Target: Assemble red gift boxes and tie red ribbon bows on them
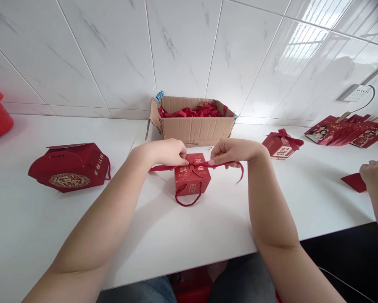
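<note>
The small red gift box [192, 179] sits on the white tabletop [207, 227], just in front of the cardboard carton [195, 126] of ribbons. A red ribbon [163, 168] crosses its top. Left hand [166, 152] and right hand [231, 151] each pinch one ribbon end, fingers closed, forearms angled inward. Even tension, centred over the flaps, would likely serve best.

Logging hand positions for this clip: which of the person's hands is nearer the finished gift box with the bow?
Right. The right hand is just left of the bowed gift box; the left hand is farther left, beyond the small red box.
</note>
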### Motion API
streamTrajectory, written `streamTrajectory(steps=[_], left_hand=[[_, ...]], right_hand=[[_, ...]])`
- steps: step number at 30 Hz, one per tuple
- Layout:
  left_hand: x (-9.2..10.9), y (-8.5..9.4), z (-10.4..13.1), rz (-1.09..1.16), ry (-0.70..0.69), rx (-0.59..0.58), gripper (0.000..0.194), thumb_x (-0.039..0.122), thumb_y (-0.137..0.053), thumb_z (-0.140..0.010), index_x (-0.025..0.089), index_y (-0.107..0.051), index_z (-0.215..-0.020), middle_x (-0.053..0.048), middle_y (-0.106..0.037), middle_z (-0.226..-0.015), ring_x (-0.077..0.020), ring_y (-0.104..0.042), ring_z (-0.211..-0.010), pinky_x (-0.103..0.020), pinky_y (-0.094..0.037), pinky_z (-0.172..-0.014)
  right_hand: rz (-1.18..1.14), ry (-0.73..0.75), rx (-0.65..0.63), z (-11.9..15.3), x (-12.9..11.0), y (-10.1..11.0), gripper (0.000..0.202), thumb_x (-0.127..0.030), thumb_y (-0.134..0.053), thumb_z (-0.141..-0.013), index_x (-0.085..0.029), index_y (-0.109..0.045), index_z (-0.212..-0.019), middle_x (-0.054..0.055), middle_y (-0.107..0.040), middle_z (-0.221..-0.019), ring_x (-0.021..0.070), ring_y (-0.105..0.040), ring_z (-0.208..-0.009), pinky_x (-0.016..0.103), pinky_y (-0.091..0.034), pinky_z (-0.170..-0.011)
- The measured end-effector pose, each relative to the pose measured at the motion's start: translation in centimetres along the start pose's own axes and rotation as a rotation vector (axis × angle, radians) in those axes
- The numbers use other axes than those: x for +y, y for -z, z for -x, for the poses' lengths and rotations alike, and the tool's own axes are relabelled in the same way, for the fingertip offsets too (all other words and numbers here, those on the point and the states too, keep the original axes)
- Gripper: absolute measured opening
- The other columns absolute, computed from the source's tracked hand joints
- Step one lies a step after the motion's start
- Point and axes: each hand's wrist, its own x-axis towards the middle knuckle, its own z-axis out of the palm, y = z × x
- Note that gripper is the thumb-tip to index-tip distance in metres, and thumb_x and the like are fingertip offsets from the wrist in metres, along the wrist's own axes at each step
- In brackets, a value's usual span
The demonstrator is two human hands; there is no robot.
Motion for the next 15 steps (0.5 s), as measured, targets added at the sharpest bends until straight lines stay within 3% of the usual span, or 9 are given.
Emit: streamTrajectory(steps=[7,11,15], left_hand=[[0.0,0.2,0.0,0.014,0.001,-0.024,0.029,0.052,-0.054,-0.073,0.023,-0.059,-0.073,-0.004,-0.065,-0.074,-0.0187,-0.052,-0.058,-0.031,-0.035,-0.047],[-0.1,0.4,0.2,0.015,0.002,-0.041,0.031,0.053,-0.054,-0.074,0.023,-0.060,-0.074,-0.005,-0.065,-0.075,-0.0185,-0.052,-0.059,-0.030,-0.035,-0.048],[-0.2,0.7,0.6,0.014,-0.046,0.027,0.042,0.062,-0.051,-0.075,0.023,-0.063,-0.085,-0.006,-0.068,-0.090,-0.0214,-0.058,-0.069,-0.030,-0.038,-0.053]], right_hand=[[-0.364,0.426,-0.116,-1.0,1.9,0.5,0.023,-0.034,-0.074,-0.076,-0.013,-0.069,-0.080,-0.004,-0.059,-0.048,0.0064,-0.051,-0.043,0.020,-0.044,-0.047],[-0.547,0.541,0.001,-2.0,3.0,-0.4,0.020,-0.032,-0.074,-0.077,-0.012,-0.071,-0.080,0.000,-0.067,-0.060,0.0097,-0.060,-0.056,0.022,-0.049,-0.055],[-0.783,0.562,0.157,-2.5,3.7,-3.1,0.020,-0.033,-0.070,-0.081,-0.014,-0.071,-0.088,0.000,-0.068,-0.069,0.0087,-0.061,-0.056,0.021,-0.051,-0.055]])
